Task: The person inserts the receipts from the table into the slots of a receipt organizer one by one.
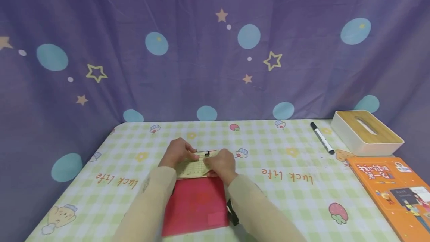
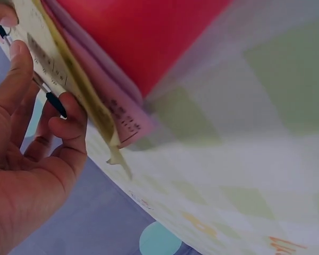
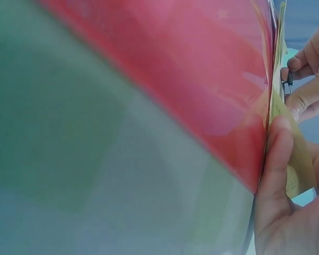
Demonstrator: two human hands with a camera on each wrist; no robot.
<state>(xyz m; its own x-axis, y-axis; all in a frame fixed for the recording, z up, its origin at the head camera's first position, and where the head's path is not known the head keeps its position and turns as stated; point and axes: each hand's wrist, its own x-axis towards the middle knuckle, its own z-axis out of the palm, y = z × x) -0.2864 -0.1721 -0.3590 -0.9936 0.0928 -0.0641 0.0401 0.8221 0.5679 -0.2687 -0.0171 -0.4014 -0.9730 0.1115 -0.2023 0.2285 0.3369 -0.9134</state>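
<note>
A red translucent folder (image 1: 196, 204) lies in front of me, with yellowish printed paper sheets (image 1: 193, 169) at its far edge. My left hand (image 1: 179, 152) is at the sheets' far left, its curled fingers pinching a pen (image 2: 56, 103) with black ends against the paper side. Pinkish and yellow sheet edges (image 2: 122, 125) fan out beside that hand in the left wrist view. My right hand (image 1: 221, 163) pinches the right side of the sheets; a yellow sheet (image 3: 295, 159) bends behind its thumb in the right wrist view. Its other fingers are mostly hidden.
A black-and-white marker (image 1: 322, 138) lies at the back right. Beside it stands a white tissue box (image 1: 366, 132) with a wooden lid, and an orange book (image 1: 386, 189) lies nearer. A checked tablecloth (image 1: 285, 204) covers the table; a purple curtain (image 1: 201, 77) hangs behind.
</note>
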